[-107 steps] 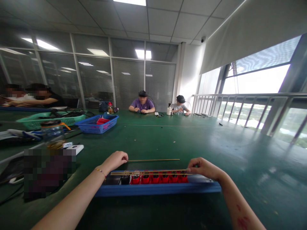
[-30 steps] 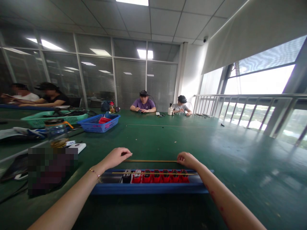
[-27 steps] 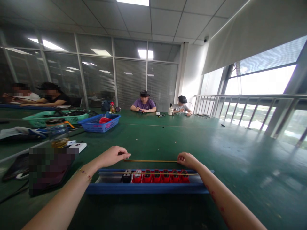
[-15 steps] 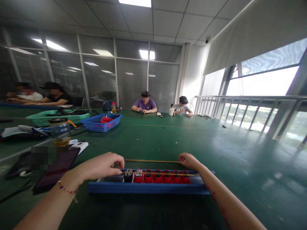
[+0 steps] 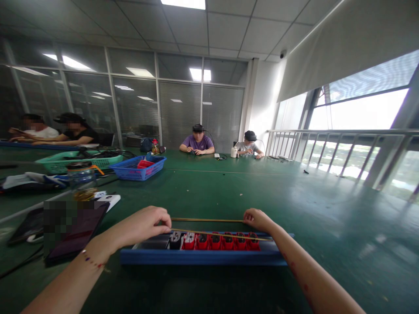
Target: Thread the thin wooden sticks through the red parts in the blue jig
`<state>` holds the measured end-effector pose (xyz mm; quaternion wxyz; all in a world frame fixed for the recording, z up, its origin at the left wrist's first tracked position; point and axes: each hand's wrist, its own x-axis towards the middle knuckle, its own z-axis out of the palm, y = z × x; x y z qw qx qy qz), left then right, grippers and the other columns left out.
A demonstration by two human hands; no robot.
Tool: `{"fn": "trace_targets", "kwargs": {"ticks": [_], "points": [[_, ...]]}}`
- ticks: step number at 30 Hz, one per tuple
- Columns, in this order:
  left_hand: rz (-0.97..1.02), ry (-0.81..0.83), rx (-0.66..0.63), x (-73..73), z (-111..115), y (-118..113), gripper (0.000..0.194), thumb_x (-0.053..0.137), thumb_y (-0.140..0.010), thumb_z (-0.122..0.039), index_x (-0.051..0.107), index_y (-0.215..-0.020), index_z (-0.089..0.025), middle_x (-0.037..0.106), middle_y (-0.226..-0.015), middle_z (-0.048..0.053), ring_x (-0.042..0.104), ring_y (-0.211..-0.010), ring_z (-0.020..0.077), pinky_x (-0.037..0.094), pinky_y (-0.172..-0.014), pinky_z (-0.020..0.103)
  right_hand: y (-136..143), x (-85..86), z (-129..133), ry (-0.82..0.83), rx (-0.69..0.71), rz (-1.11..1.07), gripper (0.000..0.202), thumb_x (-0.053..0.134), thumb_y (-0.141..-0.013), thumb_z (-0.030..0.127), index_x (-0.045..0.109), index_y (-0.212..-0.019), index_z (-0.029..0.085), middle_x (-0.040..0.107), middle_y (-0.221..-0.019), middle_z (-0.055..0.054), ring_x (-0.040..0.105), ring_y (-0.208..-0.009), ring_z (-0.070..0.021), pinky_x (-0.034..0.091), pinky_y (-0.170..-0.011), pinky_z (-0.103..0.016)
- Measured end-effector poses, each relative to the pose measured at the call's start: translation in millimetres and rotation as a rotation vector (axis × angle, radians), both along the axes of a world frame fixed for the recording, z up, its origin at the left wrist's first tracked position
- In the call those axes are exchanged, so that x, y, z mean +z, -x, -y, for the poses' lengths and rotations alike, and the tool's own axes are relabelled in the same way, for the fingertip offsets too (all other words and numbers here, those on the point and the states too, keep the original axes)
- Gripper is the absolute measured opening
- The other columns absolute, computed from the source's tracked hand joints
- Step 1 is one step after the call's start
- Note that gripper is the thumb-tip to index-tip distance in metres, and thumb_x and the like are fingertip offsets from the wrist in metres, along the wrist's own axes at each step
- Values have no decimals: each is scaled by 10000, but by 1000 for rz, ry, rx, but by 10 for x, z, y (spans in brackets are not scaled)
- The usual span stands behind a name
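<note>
A long blue tray [image 5: 203,257] lies in front of me, holding a row of several red boxy pieces with dark tops [image 5: 215,242] and a black-and-white one [image 5: 175,240] at their left. Over the row slants a thin yellowish strip [image 5: 219,234]. Its left end is pinched between the thumb and fingers of my left hand [image 5: 159,220]; its right end passes near my right forearm. Behind the tray, thin yellowish strips [image 5: 206,220] run across to my right hand [image 5: 257,218], whose curled fingers close on their right end. The exact grip there is partly hidden.
To the left lie a dark tablet or phone [image 5: 77,233], a lidded glass jar [image 5: 81,181], a blue basket [image 5: 139,168] with red pieces and a green basket [image 5: 78,161] with cables. Several people sit at the far side, one in a purple shirt [image 5: 204,144].
My left hand has shifted slightly away from me and to the right, lifting the left end of the front strip toward the tray's back edge. My right hand has stayed put.
</note>
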<state>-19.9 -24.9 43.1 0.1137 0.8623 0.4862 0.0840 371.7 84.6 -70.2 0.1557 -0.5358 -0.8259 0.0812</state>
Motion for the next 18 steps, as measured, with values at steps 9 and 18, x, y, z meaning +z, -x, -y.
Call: {"fn": "trace_targets", "kwargs": {"ticks": [9, 18], "points": [[100, -237, 69, 258, -28, 155, 280, 436, -763, -426, 634, -791, -230, 587, -829, 14, 518, -746, 148, 359, -664, 214, 14, 34, 29, 28, -8, -13, 127, 563, -688, 263, 632, -759, 185, 625, -743, -21, 551, -661, -131, 398, -589, -203], [81, -180, 122, 47, -334, 280, 297, 439, -742, -431, 641, -749, -213, 589, -778, 13, 529, -698, 142, 360, -619, 211, 40, 91, 38, 53, -71, -90, 375, 277, -871, 369, 600, -890, 179, 644, -712, -32, 575, -669, -136, 389, -595, -214]]}}
